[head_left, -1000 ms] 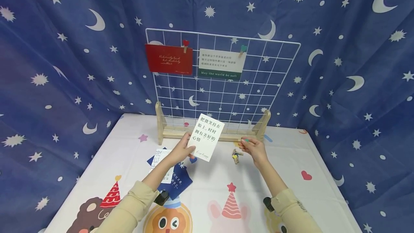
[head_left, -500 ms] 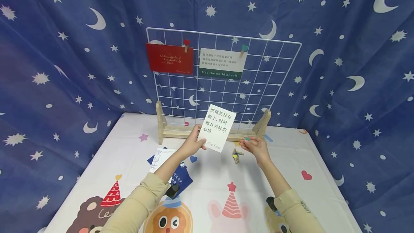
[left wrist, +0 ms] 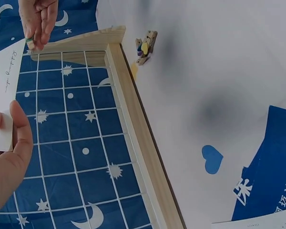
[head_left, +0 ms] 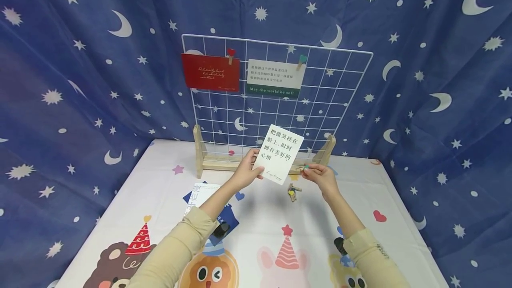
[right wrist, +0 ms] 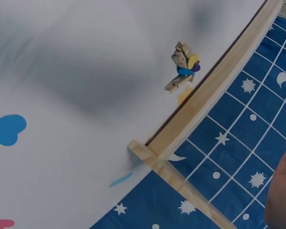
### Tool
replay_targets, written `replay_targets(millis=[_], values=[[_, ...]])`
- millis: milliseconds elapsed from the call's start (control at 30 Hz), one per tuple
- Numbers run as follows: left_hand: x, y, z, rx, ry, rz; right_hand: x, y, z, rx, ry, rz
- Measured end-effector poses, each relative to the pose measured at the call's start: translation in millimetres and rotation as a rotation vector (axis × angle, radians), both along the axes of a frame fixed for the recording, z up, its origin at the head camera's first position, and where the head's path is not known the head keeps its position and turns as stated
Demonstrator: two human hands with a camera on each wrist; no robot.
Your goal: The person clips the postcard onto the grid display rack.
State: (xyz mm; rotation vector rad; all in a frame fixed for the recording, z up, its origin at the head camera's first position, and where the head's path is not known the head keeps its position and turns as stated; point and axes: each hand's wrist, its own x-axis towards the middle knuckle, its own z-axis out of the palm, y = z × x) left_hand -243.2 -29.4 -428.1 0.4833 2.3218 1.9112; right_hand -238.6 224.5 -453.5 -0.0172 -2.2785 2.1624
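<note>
My left hand [head_left: 247,172] pinches a white card [head_left: 278,154] with dark writing, thumb in front along its left edge. The card tilts in front of the lower part of a white wire grid rack [head_left: 256,114]. To the right of the card, my right hand [head_left: 323,179] pinches a small wooden clothespin [left wrist: 30,44] with a green end between thumb and fingertips. In the left wrist view the clothespin is close by the card's edge. On the right wrist view's right border only part of the right hand [right wrist: 282,191] shows.
A red card [head_left: 210,74] and a white-and-green card [head_left: 275,79] hang clipped on the upper grid. Below the hands lies a small pile of clothespins [head_left: 293,192]. Blue and white cards [head_left: 230,219] lie partly under the left forearm. The rack has a wooden base [right wrist: 186,114].
My left hand has carried the white card right and upward, closer to the right hand. The right hand, still pinching the clothespin, has shifted slightly right and up.
</note>
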Motion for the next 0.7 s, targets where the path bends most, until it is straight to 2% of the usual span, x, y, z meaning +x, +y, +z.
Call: replay_targets(millis=[233, 467, 700], values=[[-2.1, 8.0, 5.7, 0.013, 0.004, 0.0, -2.4, 3, 6.3, 0.078, -0.024, -0.045], [-6.5, 16.8, 13.7, 0.055, -0.024, -0.005, -5.2, 9, 15.0, 0.073, 0.016, 0.005], [-13.3, 26.2, 24.1, 0.068, 0.014, -0.014, -7.5, 14, 29.4, 0.111, 0.047, 0.019]])
